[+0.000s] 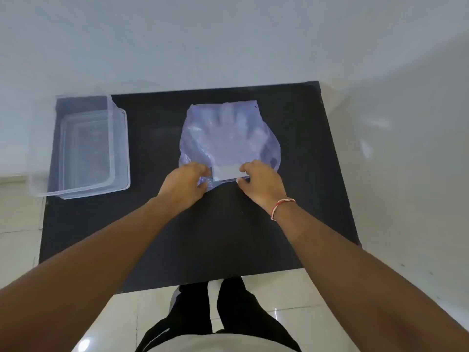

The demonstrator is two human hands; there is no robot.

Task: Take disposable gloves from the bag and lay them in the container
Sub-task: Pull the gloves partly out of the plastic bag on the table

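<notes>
A translucent pale-violet plastic bag (228, 138) lies flat in the middle of a black table (177, 237), with glove shapes faintly showing through it. My left hand (184, 182) pinches the bag's near edge on the left. My right hand (261, 182) pinches the same edge on the right, with a white strip of the bag's mouth between the two hands. A clear rectangular plastic container (119, 148) stands at the table's left edge, with nothing visible inside it.
The table stands against a white wall, with pale glossy floor tiles around it. The container overhangs the table's left edge slightly. My legs in dark trousers show below the table's near edge.
</notes>
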